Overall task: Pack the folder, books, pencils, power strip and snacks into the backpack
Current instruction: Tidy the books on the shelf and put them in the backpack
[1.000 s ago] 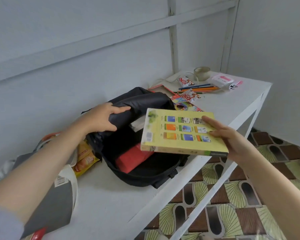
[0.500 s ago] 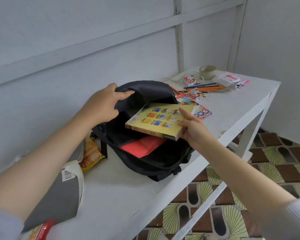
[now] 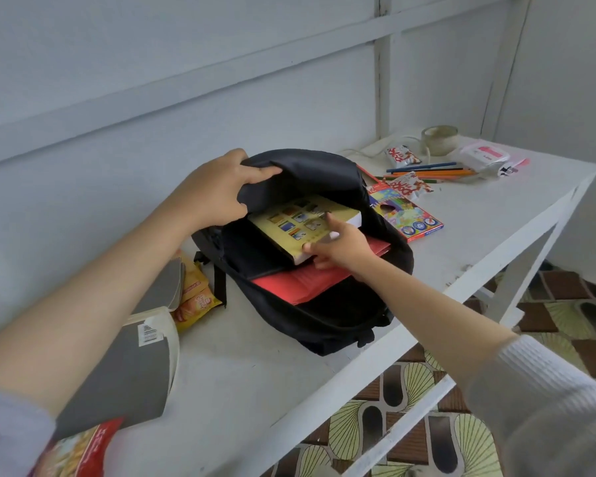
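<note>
Where a second ago the yellow book [image 3: 303,222] hung over the table's [image 3: 255,373] front edge, it now lies half inside the backpack [image 3: 341,318], on top of the red folder [image 3: 300,284]. The right hand [image 3: 341,247] pinches its near corner, while the left hand [image 3: 214,191] clutches the backpack's upper lip, holding it wide. Pencils [image 3: 430,172], snacks [image 3: 401,156] and what I take for the power strip's cord [image 3: 362,153] wait by the far corner.

No text reads clearly.
- Grey book [image 3: 124,370]: white barcode sticker [image 3: 148,333], digits too small.
- Far snack packet [image 3: 401,155] and near snack packet [image 3: 412,187]: large red lettering on both, illegible.
- Orange snack pack [image 3: 195,299]: dark lettering, blurred.
- Wipes pack [image 3: 484,156]: pink label, print illegible.
</note>
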`<state>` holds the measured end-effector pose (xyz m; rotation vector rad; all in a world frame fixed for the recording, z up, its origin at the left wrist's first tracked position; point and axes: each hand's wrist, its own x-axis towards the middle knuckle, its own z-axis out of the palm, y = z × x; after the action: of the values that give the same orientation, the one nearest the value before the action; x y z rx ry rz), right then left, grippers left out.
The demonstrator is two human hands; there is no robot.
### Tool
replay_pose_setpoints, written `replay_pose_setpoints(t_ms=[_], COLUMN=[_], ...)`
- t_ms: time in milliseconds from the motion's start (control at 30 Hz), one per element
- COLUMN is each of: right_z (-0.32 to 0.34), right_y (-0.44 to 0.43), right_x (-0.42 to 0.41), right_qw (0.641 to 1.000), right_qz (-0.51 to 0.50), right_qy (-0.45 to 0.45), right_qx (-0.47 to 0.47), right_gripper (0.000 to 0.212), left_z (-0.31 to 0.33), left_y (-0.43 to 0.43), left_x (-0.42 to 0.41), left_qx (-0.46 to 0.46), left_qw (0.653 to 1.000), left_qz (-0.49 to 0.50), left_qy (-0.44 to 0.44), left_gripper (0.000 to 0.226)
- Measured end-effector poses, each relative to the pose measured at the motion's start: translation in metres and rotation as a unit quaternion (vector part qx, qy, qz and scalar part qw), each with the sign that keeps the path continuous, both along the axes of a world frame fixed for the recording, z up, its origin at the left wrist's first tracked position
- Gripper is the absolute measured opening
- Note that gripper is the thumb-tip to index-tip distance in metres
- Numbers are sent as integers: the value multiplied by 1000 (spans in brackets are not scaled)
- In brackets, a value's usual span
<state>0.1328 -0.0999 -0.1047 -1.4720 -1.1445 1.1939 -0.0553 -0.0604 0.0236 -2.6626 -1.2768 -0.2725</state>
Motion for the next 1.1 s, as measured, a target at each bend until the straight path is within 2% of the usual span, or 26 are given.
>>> replay_pose_setpoints(t_ms=[67,100,167,200,233,333,433,500,667,900,1100], right_z=[3,4,8,6,4,-8,-21,-23,-20,-15,-18], right_y=[-2,-4,-10,-10,-9,1,15,21,36,15,17], right_x=[-5,-6,-8,-9,-10,-6,-1,0,6,2,11], right_qw=[984,955,864,825,799,762,728,736,783,810,790], right_qz=[1,-3,3,23,54,158,174,163,156,193,252], right_qy=[-180,-295,-495,-551,-581,-605,-639,-633,-585,-542,-553], right_qx=[8,28,92,125,148,169,175,176,146,113,83], right_gripper=[77,70,59,58,59,57,54,54,52,62,57], left_z=[2,3,5,6,7,8,9,9,10,13,12], left_y=[2,3,4,5,5,6,5,5,5,8,10], left_x=[-1,-1,-2,-2,-2,-3,-4,-6,-6,-5,-1], left_qx=[-13,-21,-32,-36,-39,-42,-39,-36,-39,-53,-68], left_qw=[1000,1000,999,999,999,999,999,999,999,998,996], left_qz=[1,2,2,3,5,4,4,7,9,34,49], left_qy=[4,6,8,9,9,11,15,11,9,5,0], left_gripper=[74,74,74,74,74,75,75,74,74,79,80])
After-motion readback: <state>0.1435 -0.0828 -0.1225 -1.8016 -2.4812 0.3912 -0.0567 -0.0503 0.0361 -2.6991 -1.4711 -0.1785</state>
